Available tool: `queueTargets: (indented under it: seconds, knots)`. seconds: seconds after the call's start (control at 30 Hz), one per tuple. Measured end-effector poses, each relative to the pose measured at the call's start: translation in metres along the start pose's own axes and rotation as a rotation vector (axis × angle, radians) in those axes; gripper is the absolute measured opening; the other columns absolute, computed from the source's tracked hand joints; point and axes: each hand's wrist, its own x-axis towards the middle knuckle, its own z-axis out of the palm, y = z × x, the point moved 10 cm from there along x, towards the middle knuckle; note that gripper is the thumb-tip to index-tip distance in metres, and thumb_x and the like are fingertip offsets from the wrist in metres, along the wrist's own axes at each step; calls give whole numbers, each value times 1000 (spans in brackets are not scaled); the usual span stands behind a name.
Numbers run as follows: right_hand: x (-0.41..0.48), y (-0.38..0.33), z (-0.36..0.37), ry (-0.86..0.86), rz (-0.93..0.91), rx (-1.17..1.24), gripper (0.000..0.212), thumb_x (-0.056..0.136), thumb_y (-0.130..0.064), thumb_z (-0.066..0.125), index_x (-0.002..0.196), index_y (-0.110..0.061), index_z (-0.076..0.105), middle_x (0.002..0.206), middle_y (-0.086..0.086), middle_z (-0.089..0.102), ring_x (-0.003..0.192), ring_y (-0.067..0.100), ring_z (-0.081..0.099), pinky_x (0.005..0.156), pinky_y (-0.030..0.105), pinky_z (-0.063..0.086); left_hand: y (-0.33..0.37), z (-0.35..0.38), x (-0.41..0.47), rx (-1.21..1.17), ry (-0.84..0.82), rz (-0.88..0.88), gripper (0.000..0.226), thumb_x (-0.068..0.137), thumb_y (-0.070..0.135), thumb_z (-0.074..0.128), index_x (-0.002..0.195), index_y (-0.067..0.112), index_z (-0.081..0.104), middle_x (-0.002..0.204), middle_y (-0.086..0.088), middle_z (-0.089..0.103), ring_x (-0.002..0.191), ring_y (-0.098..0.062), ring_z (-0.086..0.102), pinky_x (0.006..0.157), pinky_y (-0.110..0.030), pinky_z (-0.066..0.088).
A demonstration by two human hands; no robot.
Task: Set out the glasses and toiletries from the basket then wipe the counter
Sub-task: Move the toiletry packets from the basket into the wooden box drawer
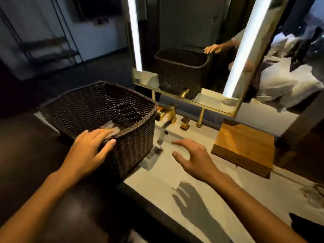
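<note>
While the dark woven basket (98, 109) sits at the counter's (219, 195) left end, partly overhanging the sink (168, 148), the left hand (91, 148) grips its near rim, fingers curled over the edge and thumb pressed to the outer wall. Something blurred and greyish lies inside, just beyond those fingers. To its right, the right hand (191, 158) hovers over the basin, fingers spread and holding nothing. Beyond that hand stands a gold faucet (166, 114); further right lies a wooden board (243, 146).

basket (98, 109) blocks left, counter (201, 174) clear
</note>
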Motion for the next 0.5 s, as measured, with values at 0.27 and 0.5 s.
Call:
queueTargets:
  seconds: [0.27,0.5]
  knots:
    - [115,-102,124,-200,-185,-240,48,103,-48,43,139,-20,56,148,5,48,143,24,35,120,44,21,-120,15,-9,-36,-31,-89,91,89,82,6,131,31,69,140,10,63,146,-20,43,125,-55,14]
    - [126,-77,138,-270,-188,-306,57,98,-68,27,140,-39,53,143,-12,52,144,12,33,123,40,15,-177,16,21,-49,26,-112,61,99,61,26,125,30,72,140,7,63,144,-19,43,127,-51,12]
